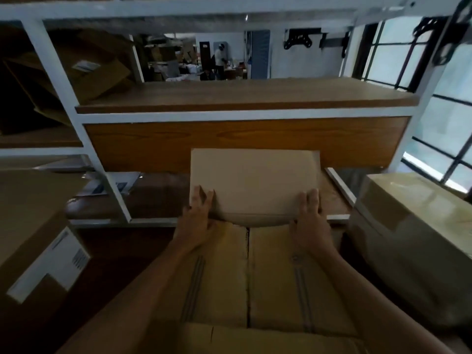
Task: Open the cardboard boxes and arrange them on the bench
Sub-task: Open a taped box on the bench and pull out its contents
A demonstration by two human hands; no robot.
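Box (251, 272) at 6 o'clock: my left hand (198, 221) and right hand (307, 221) pinch the flap (252, 182) corners, which I should lift evenly.

Wooden bench (245, 94) in white frame, top board bare. Lower board (332, 198) carries flattened cardboard box (252, 182) near right edge, printed papers (112, 186) at left.

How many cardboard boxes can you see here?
4 clear ones: the box being opened by both hands, a labelled box at left, a plastic-wrapped box at right, and a tilted box on the upper-left shelf. Others may be hidden in shadow.
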